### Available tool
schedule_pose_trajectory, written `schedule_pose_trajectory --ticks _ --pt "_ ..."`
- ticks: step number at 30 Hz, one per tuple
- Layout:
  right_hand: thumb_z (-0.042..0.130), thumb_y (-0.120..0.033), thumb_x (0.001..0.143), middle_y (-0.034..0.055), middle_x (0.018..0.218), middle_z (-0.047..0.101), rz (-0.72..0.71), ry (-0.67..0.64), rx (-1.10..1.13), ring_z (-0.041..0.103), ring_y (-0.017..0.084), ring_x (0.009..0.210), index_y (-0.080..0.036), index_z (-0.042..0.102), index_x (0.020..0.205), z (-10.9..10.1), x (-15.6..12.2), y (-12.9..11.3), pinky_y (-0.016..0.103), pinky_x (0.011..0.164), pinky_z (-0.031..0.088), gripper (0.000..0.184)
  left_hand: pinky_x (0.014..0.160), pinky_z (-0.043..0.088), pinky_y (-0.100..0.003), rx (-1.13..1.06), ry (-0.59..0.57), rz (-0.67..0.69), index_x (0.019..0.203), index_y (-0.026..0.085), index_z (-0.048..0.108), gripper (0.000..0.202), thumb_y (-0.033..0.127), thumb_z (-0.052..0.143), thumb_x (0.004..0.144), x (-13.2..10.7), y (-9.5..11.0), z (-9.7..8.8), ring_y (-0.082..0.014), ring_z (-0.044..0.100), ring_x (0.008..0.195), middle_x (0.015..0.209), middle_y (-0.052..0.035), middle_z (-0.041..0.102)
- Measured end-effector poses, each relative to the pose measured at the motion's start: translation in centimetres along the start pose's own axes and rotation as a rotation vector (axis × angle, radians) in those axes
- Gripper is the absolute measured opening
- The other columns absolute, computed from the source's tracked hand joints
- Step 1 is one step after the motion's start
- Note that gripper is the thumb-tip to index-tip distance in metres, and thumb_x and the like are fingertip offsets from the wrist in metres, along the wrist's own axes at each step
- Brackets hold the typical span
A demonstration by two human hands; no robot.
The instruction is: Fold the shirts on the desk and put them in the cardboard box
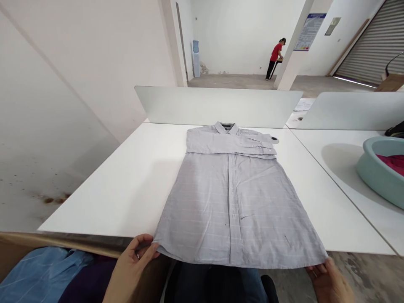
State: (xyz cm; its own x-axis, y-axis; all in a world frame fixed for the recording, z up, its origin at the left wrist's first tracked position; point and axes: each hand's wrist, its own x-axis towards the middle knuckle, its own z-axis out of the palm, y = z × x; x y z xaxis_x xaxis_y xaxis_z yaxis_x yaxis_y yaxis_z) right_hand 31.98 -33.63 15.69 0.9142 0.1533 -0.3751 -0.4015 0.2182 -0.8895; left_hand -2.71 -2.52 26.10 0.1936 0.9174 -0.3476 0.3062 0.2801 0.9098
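Note:
A pale grey shirt with thin horizontal stripes lies flat on the white table, buttoned, with its collar at the far end. Its sleeves are folded across the chest below the collar. My left hand pinches the near left corner of the hem between thumb and fingers. At the near right corner, my right hand holds the hem from below, partly hidden by the cloth.
A teal plastic basin holding red cloth stands on the adjoining table to the right. White partition panels rise behind the tables. Blue fabric lies below the near left table edge. A person in a red top stands far back.

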Motion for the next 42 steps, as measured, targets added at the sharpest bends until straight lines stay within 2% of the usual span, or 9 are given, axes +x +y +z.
schedule_pose_trajectory --ticks 6,16,21,27,31,33,37,39,42 --pt "0.082 -0.031 0.060 0.0001 0.078 0.066 0.077 0.010 0.056 0.057 0.012 0.066 -0.017 0.067 0.079 0.8 -0.9 -0.7 0.024 0.060 0.052 0.028 0.062 0.059 -0.027 -0.042 -0.045 -0.073 0.089 0.016 0.062 0.059 0.051 0.084 0.048 -0.3 0.4 0.3 -0.0198 0.068 0.069 0.079 -0.0044 0.070" --pt "0.084 -0.040 0.054 -0.0001 0.071 0.066 0.103 -0.026 0.019 0.058 0.012 0.062 -0.017 0.065 0.065 1.5 -1.9 -0.4 0.024 0.058 0.054 0.032 0.051 0.058 -0.029 0.059 -0.149 -0.138 0.079 0.015 0.065 0.047 0.053 0.078 0.053 -0.2 1.2 0.8 -0.0247 0.070 0.066 0.075 -0.0078 0.071" --pt "0.084 -0.039 0.055 0.0010 0.072 0.066 0.175 -0.003 -0.023 0.059 0.014 0.065 -0.016 0.064 0.066 2.0 -2.4 -0.2 0.025 0.056 0.053 0.033 0.051 0.057 -0.030 0.115 -0.171 -0.150 0.080 0.016 0.061 0.047 0.044 0.081 0.048 0.2 0.3 1.2 -0.0269 0.070 0.071 0.080 -0.0073 0.070" --pt "0.085 -0.040 0.052 0.0034 0.081 0.068 0.177 0.021 -0.062 0.060 0.017 0.069 -0.016 0.066 0.076 1.5 -2.0 -0.2 0.026 0.056 0.053 0.039 0.060 0.060 -0.033 0.141 -0.107 -0.058 0.086 0.019 0.060 0.049 0.056 0.071 0.056 0.7 -0.9 0.6 -0.0239 0.067 0.072 0.079 -0.0018 0.068" --pt "0.084 -0.040 0.053 0.0032 0.075 0.067 0.116 0.050 -0.171 0.059 0.016 0.064 -0.016 0.064 0.080 1.0 -1.6 0.0 0.026 0.054 0.052 0.041 0.061 0.060 -0.031 0.096 -0.104 0.001 0.086 0.020 0.055 0.050 0.056 0.073 0.057 0.4 -0.5 0.7 -0.0215 0.065 0.072 0.077 -0.0014 0.068" --pt "0.082 -0.042 0.056 0.0010 0.069 0.065 0.022 0.051 -0.239 0.058 0.015 0.060 -0.017 0.063 0.099 1.0 -1.9 -0.1 0.026 0.056 0.051 0.054 0.061 0.060 -0.031 0.069 -0.100 0.043 0.100 0.021 0.052 0.056 0.054 0.073 0.061 0.1 -0.2 0.8 -0.0204 0.065 0.071 0.078 -0.0008 0.069" --pt "0.078 -0.043 0.062 -0.0011 0.068 0.065 -0.218 0.080 -0.405 0.061 0.017 0.065 -0.019 0.041 0.138 0.7 -2.7 -0.9 0.028 0.064 0.052 0.088 0.070 0.060 -0.032 0.090 -0.153 0.153 0.135 0.024 0.037 0.078 0.048 0.070 0.068 -0.2 0.1 0.3 -0.0187 0.067 0.073 0.090 -0.0011 0.070" --pt "0.074 -0.045 0.066 0.0041 0.079 0.068 -0.277 0.060 -0.536 0.065 0.022 0.078 -0.018 0.048 0.134 -0.3 -2.6 -1.6 0.030 0.069 0.053 0.078 0.074 0.059 -0.030 0.168 -0.195 0.188 0.132 0.022 0.048 0.070 0.045 0.067 0.069 -0.2 0.2 -0.3 -0.0187 0.069 0.074 0.092 -0.0025 0.072" --pt "0.064 -0.047 0.071 0.0109 0.105 0.068 -0.392 -0.055 -0.733 0.063 0.029 0.098 -0.017 0.067 0.108 -2.3 -1.6 -3.0 0.032 0.071 0.053 0.048 0.080 0.057 -0.028 0.290 -0.234 0.235 0.113 0.021 0.067 0.050 0.042 0.065 0.067 0.1 0.3 -1.2 -0.0215 0.070 0.083 0.097 -0.0046 0.073"
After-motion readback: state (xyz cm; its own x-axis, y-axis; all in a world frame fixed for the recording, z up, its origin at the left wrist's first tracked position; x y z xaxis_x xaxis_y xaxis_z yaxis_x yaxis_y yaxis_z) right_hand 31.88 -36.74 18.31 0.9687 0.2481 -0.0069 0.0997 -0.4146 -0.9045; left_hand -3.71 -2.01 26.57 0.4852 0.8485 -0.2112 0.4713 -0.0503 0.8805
